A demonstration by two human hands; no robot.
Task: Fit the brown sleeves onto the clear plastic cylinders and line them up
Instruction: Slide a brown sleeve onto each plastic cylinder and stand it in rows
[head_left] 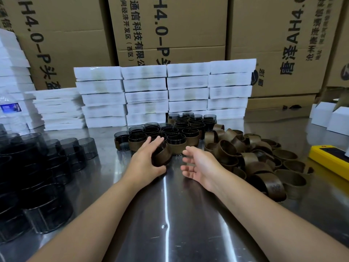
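The left hand (149, 159) gripped a sleeved cylinder (162, 155), tilted on the shiny tabletop (170, 214), while the right hand (198, 165) beside it had loose, open fingers (186, 172).

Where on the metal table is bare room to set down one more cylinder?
Free: the shiny metal table near you, between the dark clear plastic cylinders left and the heap of loose brown sleeves right. Crowded: behind, at the rows of sleeved cylinders and stacked white boxes.

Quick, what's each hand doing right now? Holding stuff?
Left hand: grips a clear dark plastic cylinder wearing a brown sleeve.
Right hand: open, fingers relaxed, holding nothing.
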